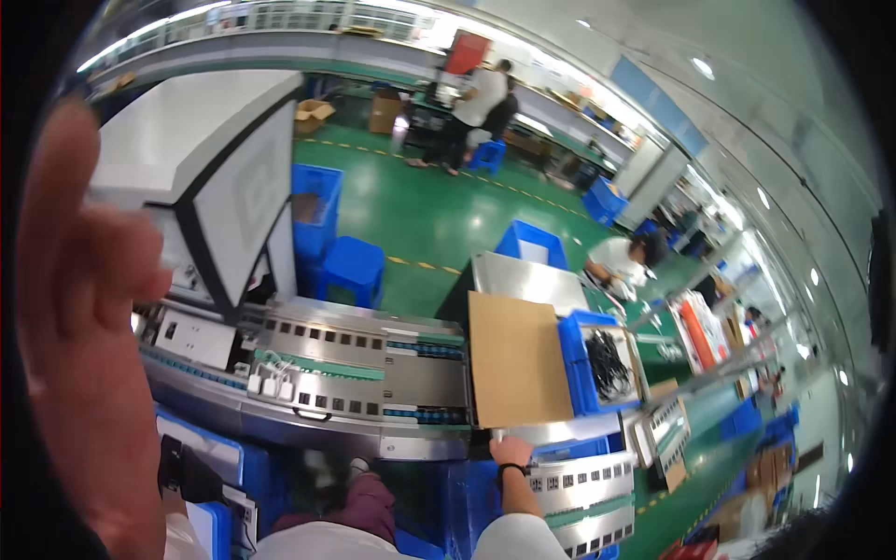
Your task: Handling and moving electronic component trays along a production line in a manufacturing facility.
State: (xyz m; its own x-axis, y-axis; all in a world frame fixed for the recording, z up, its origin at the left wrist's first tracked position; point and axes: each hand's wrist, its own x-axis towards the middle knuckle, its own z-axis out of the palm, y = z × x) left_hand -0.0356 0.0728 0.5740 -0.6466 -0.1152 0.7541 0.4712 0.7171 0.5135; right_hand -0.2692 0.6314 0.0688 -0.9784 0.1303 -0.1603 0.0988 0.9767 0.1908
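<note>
The blurred left hand (pixel 89 327) rises close to the lens at nine o'clock, blocking that side; one finger points up, the others look curled, and I cannot tell whether they grip anything. Between five and six o'clock, the right hand (pixel 510 452), banded at the wrist, is at the near edge of one brown cardboard sheet (pixel 519 364), which hides part of the conveyor line (pixel 327 429); whether its fingers hold anything, I cannot tell. One blue bin (pixel 577 373) of black cables (pixel 609 364) sits at four o'clock, one slotted metal plate (pixel 583 501) at five. White adapters (pixel 271 383), too small to count, lie at eight. One white machine cabinet (pixel 187 121) blocks ten; two cardboard boxes (pixel 385 110) stand near eleven.
</note>
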